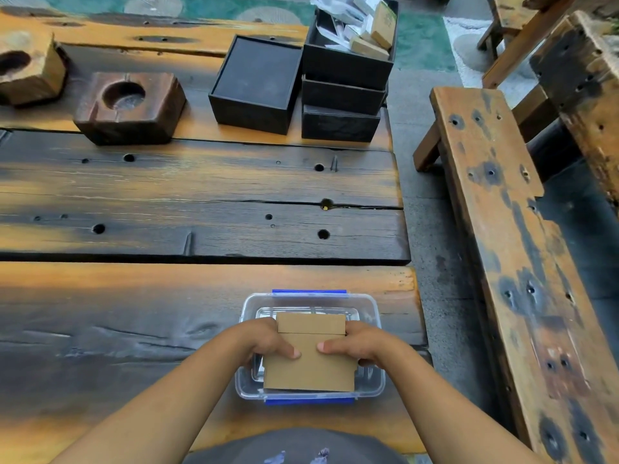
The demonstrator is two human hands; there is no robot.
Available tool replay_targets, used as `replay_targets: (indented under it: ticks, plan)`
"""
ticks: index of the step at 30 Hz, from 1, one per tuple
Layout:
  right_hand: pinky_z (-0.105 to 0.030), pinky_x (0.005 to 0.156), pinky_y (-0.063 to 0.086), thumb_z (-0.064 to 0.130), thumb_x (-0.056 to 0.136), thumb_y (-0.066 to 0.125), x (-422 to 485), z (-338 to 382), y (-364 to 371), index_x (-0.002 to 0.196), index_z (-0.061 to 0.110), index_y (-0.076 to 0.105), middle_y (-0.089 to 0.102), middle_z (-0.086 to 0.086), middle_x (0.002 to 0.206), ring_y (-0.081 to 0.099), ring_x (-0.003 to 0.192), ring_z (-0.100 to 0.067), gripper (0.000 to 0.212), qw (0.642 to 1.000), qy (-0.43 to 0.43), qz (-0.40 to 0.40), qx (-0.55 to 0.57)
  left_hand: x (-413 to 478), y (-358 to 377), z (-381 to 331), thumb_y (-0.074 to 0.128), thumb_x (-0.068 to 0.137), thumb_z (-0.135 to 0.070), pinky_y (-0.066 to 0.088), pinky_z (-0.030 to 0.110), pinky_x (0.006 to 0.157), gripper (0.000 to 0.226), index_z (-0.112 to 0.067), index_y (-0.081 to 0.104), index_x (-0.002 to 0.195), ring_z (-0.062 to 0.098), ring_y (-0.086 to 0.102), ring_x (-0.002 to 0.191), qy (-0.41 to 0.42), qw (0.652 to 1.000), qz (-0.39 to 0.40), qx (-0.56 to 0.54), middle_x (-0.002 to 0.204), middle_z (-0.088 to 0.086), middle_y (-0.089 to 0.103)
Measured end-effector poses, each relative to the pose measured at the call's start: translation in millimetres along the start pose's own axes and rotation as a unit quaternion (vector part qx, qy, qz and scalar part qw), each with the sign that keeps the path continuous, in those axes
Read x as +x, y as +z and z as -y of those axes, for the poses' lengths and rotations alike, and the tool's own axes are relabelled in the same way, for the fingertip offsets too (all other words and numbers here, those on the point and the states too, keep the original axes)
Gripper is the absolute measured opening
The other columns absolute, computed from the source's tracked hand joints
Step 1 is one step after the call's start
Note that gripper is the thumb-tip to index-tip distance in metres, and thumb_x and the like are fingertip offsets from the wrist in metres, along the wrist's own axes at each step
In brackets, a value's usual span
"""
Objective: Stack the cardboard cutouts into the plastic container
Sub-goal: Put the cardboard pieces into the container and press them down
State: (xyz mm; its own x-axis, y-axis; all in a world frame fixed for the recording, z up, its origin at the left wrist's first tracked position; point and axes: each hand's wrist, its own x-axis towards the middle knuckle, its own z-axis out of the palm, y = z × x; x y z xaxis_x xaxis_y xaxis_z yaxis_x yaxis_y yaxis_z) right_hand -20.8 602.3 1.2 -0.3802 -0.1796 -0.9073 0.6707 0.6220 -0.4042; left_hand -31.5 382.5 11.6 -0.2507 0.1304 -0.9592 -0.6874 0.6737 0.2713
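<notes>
A clear plastic container (376, 311) with blue clips at its far and near edges sits near the table's front right corner. A brown cardboard cutout (310, 368) lies over its opening, and a second, smaller piece (311, 322) shows just beyond it. My left hand (268, 339) grips the cutout's left side with the thumb on top. My right hand (355, 344) grips the right side the same way. Whether the cutouts rest in the container or hover above it I cannot tell.
The dark wooden plank table (201, 195) stretches ahead. Two wooden blocks with round hollows (130, 107) (30, 67) stand at the back left. Black boxes (256, 83), one filled with small packages (351, 45), stand at the back right. A wooden bench (495, 229) runs along the right.
</notes>
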Motion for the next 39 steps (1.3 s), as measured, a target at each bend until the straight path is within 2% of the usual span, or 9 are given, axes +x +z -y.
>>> replay_targets:
  ticks: [4,7,11,14,20,25,32,37,39]
  plan:
    - [-0.034,0.098,0.052,0.059,0.067,0.078,3.2,0.7,0.1,0.13,0.026,0.061,0.053,-0.001,0.138,0.062,0.112,-0.019,0.072,0.998,-0.021,-0.024,-0.045,3.7,1.7,1.9,0.085,0.068,-0.034,0.041,0.04,0.082,0.067,-0.018,0.051,0.123,0.024,0.053,0.103,0.0,1.0,-0.005,0.001,0.114,0.0,0.057]
    - [-0.028,0.09,0.05,0.056,0.072,0.077,0.0,0.6,0.9,0.136,0.024,0.054,0.045,0.003,0.141,0.058,0.104,-0.013,0.075,0.998,-0.039,-0.029,-0.038,4.7,0.4,5.1,0.086,0.066,-0.033,0.041,0.04,0.087,0.055,-0.02,0.055,0.109,0.022,0.057,0.105,-0.002,1.0,0.001,-0.028,0.109,-0.003,0.062]
    - [-0.038,0.104,0.05,0.049,0.073,0.08,0.3,-4.3,1.1,0.148,0.022,0.034,0.044,0.007,0.14,0.056,0.122,-0.019,0.092,0.999,-0.043,-0.02,-0.01,5.2,-0.1,9.5,0.089,0.064,-0.026,0.055,0.033,0.079,0.052,-0.016,0.058,0.105,0.018,0.066,0.099,0.019,0.998,0.004,-0.063,0.107,0.001,0.068]
    - [-0.041,0.104,0.051,0.046,0.073,0.081,0.2,-3.1,2.0,0.145,0.024,0.033,0.051,0.004,0.135,0.058,0.119,-0.021,0.089,0.999,-0.04,-0.013,-0.005,5.6,6.3,13.0,0.09,0.062,-0.019,0.052,0.042,0.099,0.078,-0.01,0.046,0.126,0.025,0.063,0.11,0.038,0.999,-0.02,-0.033,0.121,0.007,0.062]
    - [-0.041,0.103,0.051,0.043,0.073,0.082,-0.2,-4.5,1.7,0.144,0.024,0.034,0.054,0.001,0.135,0.059,0.12,-0.022,0.088,0.999,-0.036,-0.013,0.003,0.8,8.1,11.8,0.088,0.065,-0.025,0.046,0.042,0.107,0.098,-0.014,0.031,0.144,0.026,0.056,0.121,0.061,0.997,-0.028,0.04,0.141,0.003,0.048]
    - [-0.029,0.085,0.052,0.044,0.074,0.081,-3.4,-1.5,4.9,0.14,0.023,0.041,0.057,0.004,0.128,0.061,0.111,-0.018,0.08,0.999,-0.042,-0.028,0.004,-2.6,14.7,7.8,0.088,0.065,-0.023,0.051,0.041,0.101,0.085,-0.011,0.042,0.135,0.027,0.06,0.114,0.044,0.995,-0.078,0.034,0.129,0.007,0.057]
    - [-0.04,0.102,0.052,0.034,0.082,0.075,-10.8,-6.3,-0.5,0.115,0.018,0.066,0.069,-0.001,0.116,0.067,0.106,-0.02,0.038,0.998,-0.037,-0.042,0.013,-7.9,23.2,15.5,0.086,0.07,-0.02,0.052,0.028,0.079,0.047,-0.016,0.055,0.105,0.02,0.063,0.09,0.05,0.995,-0.082,-0.006,0.096,-0.001,0.062]
    - [-0.042,0.102,0.052,0.035,0.081,0.075,-10.9,-5.3,6.0,0.123,0.015,0.062,0.068,-0.004,0.121,0.066,0.109,-0.023,0.049,0.999,-0.025,-0.032,-0.025,-12.6,19.7,18.5,0.085,0.068,-0.022,0.054,0.036,0.094,0.049,-0.015,0.056,0.106,0.022,0.064,0.101,0.05,0.997,-0.066,-0.013,0.109,0.003,0.066]
    - [-0.041,0.102,0.051,0.037,0.08,0.075,-11.5,-5.2,6.6,0.124,0.016,0.06,0.067,-0.003,0.123,0.065,0.111,-0.023,0.051,0.998,-0.019,-0.032,-0.04,-13.8,18.6,19.7,0.082,0.072,-0.02,0.057,0.032,0.082,0.045,-0.013,0.057,0.109,0.02,0.064,0.097,0.047,0.997,-0.064,0.011,0.104,0.002,0.066]
